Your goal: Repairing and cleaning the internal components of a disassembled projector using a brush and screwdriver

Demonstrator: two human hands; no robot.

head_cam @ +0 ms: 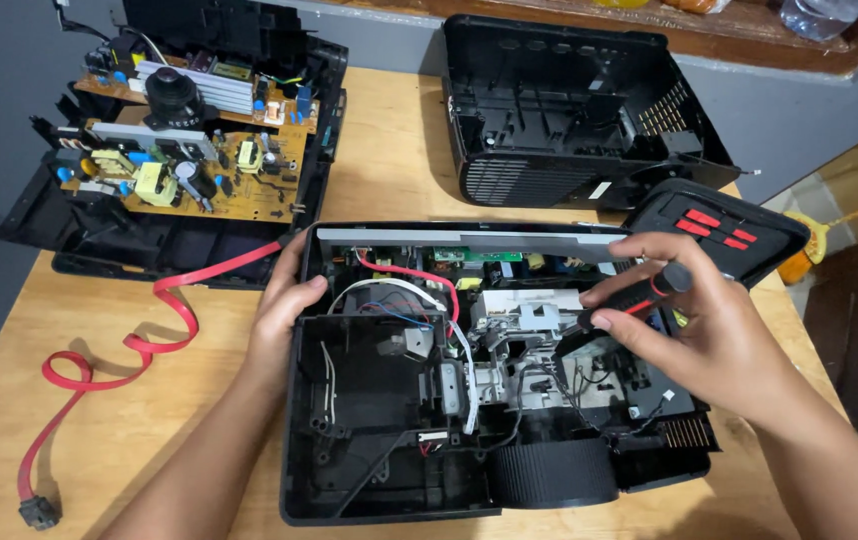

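The right hand (719, 330) is clamped on a black-and-red screwdriver (629, 300), its tip angled down into the middle of the opened projector (489, 370); the left hand (284, 310) grips that projector's left wall, thumb hooked over the rim. The projector lies on the wooden counter (389, 150), lens barrel (554, 472) at its near edge. Behind it sits an empty black shell (569, 110); to its far left, circuit boards on a black tray (189, 150). A red cable (129, 345) snakes away leftward, and a black panel with red buttons (719, 230) leans at its right rear.
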